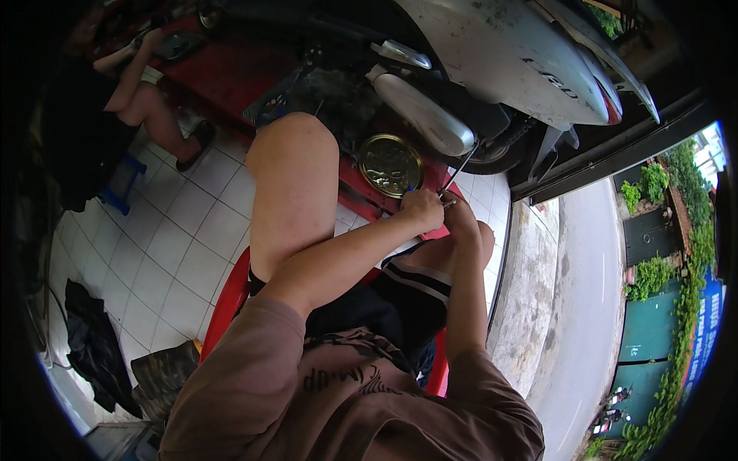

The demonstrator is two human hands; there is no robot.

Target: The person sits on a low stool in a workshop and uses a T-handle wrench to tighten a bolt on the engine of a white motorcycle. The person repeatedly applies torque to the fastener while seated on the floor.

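Observation:
A long thin metal rod tool (462,163) slants up from between my hands toward the rear end of the motorbike's silver muffler cover (421,114). Around its lower end my left hand (423,210) is closed, with a small blue part showing beside the fingers. My right hand (460,216) is right beside it, fingers curled at the tool's lower end, where a short metal piece sticks out; its grip is partly hidden. Just beyond my left hand, a round gold-rimmed tin (390,166) with shiny contents rests on the red platform (354,194).
A motorbike with silver bodywork (530,61) stands over the platform. I sit on a red chair (227,311) with my knees near it. Far left, another person (138,100) sits on a blue stool (127,188). Black cloth (92,338) lies on the tiles; a road (580,307) runs at right.

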